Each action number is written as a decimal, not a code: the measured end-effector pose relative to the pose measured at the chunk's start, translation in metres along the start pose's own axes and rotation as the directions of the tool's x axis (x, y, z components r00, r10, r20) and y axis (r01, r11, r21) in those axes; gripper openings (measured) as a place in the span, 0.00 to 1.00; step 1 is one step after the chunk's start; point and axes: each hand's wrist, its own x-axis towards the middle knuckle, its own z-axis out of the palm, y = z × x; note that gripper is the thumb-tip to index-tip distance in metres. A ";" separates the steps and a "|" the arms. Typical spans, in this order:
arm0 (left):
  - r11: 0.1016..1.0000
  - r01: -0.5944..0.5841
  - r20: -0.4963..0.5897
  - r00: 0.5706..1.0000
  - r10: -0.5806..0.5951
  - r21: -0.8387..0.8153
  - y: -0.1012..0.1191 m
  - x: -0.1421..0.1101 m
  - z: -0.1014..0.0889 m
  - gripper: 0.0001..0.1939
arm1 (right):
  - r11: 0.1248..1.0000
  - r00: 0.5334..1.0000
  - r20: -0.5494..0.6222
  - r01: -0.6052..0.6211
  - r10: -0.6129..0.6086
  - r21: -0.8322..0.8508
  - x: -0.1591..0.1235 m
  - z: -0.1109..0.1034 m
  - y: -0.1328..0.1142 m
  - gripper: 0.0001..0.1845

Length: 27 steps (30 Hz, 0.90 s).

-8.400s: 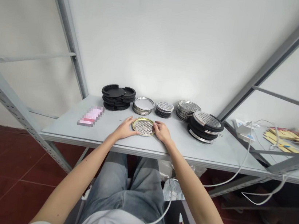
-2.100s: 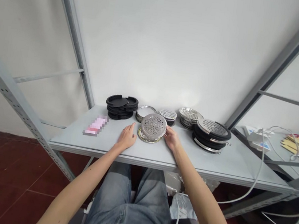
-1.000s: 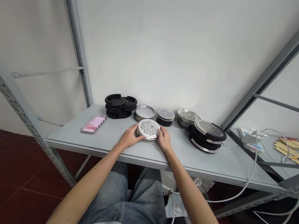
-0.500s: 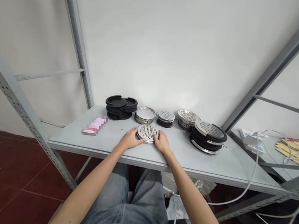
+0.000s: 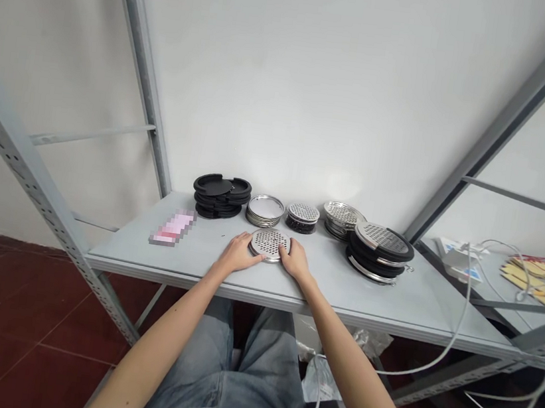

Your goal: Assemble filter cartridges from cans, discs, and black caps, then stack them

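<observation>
A round, silvery perforated metal disc (image 5: 270,242) with a shiny rim lies on the grey table near its front edge. My left hand (image 5: 238,252) grips its left side, the thumb on the near rim and the fingers around the edge. From the other side my right hand (image 5: 294,259) holds it, with the thumb resting on top. Right behind it are a stack of metal rings (image 5: 265,210) and a stack of smaller perforated discs (image 5: 303,216). The underside of the held disc is hidden.
Black round holders (image 5: 220,196) are stacked at the back left, near a blurred pink item (image 5: 173,227). To the right stand shiny perforated metal pieces (image 5: 343,217) and a pile of black-and-metal assemblies (image 5: 379,251). A white cable (image 5: 462,309) hangs over the right side; metal posts flank the table (image 5: 140,253).
</observation>
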 end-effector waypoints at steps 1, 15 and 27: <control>0.999 -0.030 -0.007 1.000 0.030 -0.016 0.001 0.000 -0.001 0.31 | 1.000 1.000 -0.004 -0.012 0.012 0.012 0.000 0.001 0.001 0.28; 0.995 0.001 0.032 0.999 0.002 -0.097 -0.006 -0.003 0.004 0.36 | 0.997 0.999 -0.025 -0.024 0.026 0.067 0.002 0.000 0.001 0.26; 0.997 -0.020 0.077 0.997 0.026 -0.077 -0.003 -0.003 0.000 0.35 | 0.991 0.998 0.001 -0.061 0.062 0.116 0.004 -0.003 0.002 0.27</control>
